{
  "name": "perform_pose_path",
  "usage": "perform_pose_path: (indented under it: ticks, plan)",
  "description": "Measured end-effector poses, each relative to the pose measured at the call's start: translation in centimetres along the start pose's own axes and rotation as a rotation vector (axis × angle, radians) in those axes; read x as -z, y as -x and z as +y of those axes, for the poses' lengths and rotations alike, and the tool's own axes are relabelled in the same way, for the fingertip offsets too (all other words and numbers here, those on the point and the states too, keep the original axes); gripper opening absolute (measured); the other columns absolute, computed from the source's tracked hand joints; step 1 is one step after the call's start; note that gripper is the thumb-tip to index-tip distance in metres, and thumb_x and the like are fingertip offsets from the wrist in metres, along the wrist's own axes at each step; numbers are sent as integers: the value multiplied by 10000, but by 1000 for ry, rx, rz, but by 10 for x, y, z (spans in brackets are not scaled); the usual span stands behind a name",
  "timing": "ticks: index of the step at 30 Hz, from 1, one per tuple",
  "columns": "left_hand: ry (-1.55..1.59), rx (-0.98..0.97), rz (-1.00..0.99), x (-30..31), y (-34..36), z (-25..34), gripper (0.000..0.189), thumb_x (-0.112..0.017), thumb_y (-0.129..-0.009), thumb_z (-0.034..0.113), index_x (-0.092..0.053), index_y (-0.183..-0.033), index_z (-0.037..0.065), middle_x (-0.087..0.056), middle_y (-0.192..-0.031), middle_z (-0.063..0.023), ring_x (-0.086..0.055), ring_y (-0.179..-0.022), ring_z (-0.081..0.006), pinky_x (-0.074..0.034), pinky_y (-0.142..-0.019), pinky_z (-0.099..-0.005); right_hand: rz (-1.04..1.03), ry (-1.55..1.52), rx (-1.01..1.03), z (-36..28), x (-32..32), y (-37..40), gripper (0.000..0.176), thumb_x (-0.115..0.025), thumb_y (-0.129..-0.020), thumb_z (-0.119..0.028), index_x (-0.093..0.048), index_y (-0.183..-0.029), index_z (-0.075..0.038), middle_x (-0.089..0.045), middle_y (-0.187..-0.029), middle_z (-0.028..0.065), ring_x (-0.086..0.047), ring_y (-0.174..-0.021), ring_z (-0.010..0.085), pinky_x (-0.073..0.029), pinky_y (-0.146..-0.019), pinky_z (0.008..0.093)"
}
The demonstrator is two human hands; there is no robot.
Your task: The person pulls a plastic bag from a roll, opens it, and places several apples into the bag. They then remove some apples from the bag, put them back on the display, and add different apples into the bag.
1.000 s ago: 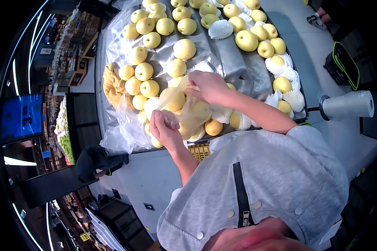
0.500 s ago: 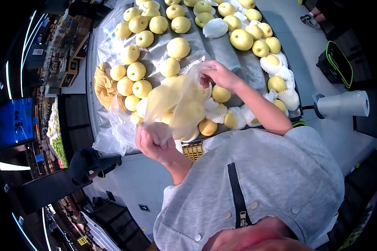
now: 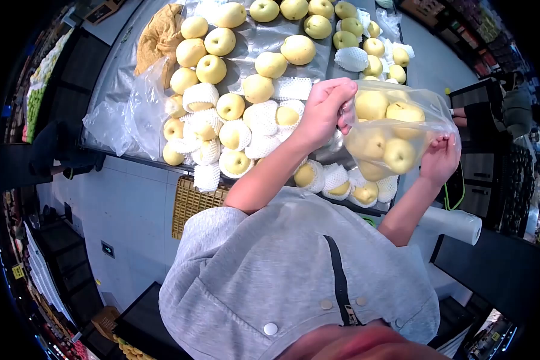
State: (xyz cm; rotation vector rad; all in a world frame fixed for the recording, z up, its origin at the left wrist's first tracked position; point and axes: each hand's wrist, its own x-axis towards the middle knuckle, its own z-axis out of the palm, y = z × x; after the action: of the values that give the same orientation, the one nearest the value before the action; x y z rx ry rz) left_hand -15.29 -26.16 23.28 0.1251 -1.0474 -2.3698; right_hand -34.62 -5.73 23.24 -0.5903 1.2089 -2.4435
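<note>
My left hand is closed in a tight grip on the gathered edge of a clear plastic bag. Several round yellow pears show through the film and appear to be inside it. At the other side of the bag, my right hand has its fingers curled against the plastic, partly covered by it. The bag is stretched between both hands, above the right front part of the fruit display. Foam-netted pears lie just below it.
More loose pears and white foam nets cover the display. A brown cloth and crumpled plastic lie at the left. A wicker basket sits at the front edge; a plastic bag roll is at the right.
The view has shifted, and the bag is now farther right. My left hand has gone up and right; my right hand has come down. Pears show more clearly through the bag.
</note>
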Motion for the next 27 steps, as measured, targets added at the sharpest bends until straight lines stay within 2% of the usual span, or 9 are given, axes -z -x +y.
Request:
perform_pose_path:
  ticks: [5, 9, 13, 16, 19, 20, 23, 24, 27]
  plan:
    - [-106, 20, 123, 28, -12, -50, 338, -523, -984, 235, -486, -681, 91, -451, -558, 27, -438, -464, -66, -388, -447, -227, 39, 131, -136, 37, 27, 10, 132, -504, -1013, -131, -566, -975, -20, -588, -859, 48, -549, -779, 113, -443, -666, 239]
    - [-279, 77, 158, 47, -7, -48, 329, -540, -980, 208, -521, -687, 59, -520, -592, 3, -497, -509, -67, -398, -474, -231, -58, 259, -136, 50, 10, 17, 130, -524, -990, -102, -563, -906, -12, -578, -811, 57, -547, -755, 143, -433, -665, 269]
    - [-468, 16, 165, 68, 1, -45, 272, -560, -990, 205, -614, -806, 12, -587, -642, -11, -529, -547, -64, -434, -520, -220, -100, 325, -145, 45, 19, 15, 155, -514, -924, -96, -589, -976, 30, -617, -870, 105, -570, -749, 167, -465, -682, 309]
    - [-481, 4, 352, 66, 8, -42, 207, -624, -927, 136, -527, -784, 22, -553, -661, -17, -497, -531, -63, -422, -501, -222, -133, 330, -171, 38, 21, 15, 233, -502, -858, -68, -595, -1023, 68, -629, -899, 118, -580, -763, 180, -473, -692, 321]
    - [-986, -521, 699, 48, 23, -44, 215, -667, -870, 102, -485, -772, 43, -545, -688, -28, -489, -530, -69, -410, -482, -233, -71, 360, -214, 36, 8, 24, 190, -497, -858, -97, -590, -938, 48, -621, -828, 120, -586, -752, 186, -468, -675, 330]
    - [-1028, -469, 654, 43, 28, -38, 193, -694, -820, 82, -528, -911, 43, -582, -760, -56, -508, -528, -96, -406, -468, -246, -67, 346, -207, 39, 6, 25, 183, -498, -862, -97, -592, -936, 42, -623, -829, 119, -587, -750, 185, -469, -674, 330]
    - [-1334, -415, 137, 24, 31, -22, 355, -702, -807, 105, -523, -1110, 51, -626, -832, -66, -580, -562, -155, -437, -476, -265, -67, 320, -187, 42, 9, 27, 157, -500, -878, -96, -594, -919, 23, -627, -826, 113, -589, -743, 181, -472, -671, 331]
    - [-1403, -466, 100, 24, 28, -32, 481, -745, -793, 156, -538, -1224, 101, -672, -986, -26, -607, -572, -157, -461, -487, -274, -75, 315, -182, 45, 13, 28, 146, -500, -884, -95, -591, -908, 17, -627, -822, 109, -588, -739, 179, -472, -668, 332]
    - [-1497, -363, 90, 22, 26, -49, 411, -756, -795, 241, -602, -1146, 94, -697, -906, -32, -640, -610, -238, -501, -538, -330, -119, 353, -170, 44, 17, 27, 159, -497, -939, -100, -581, -836, -15, -626, -803, 94, -583, -720, 160, -470, -655, 320]
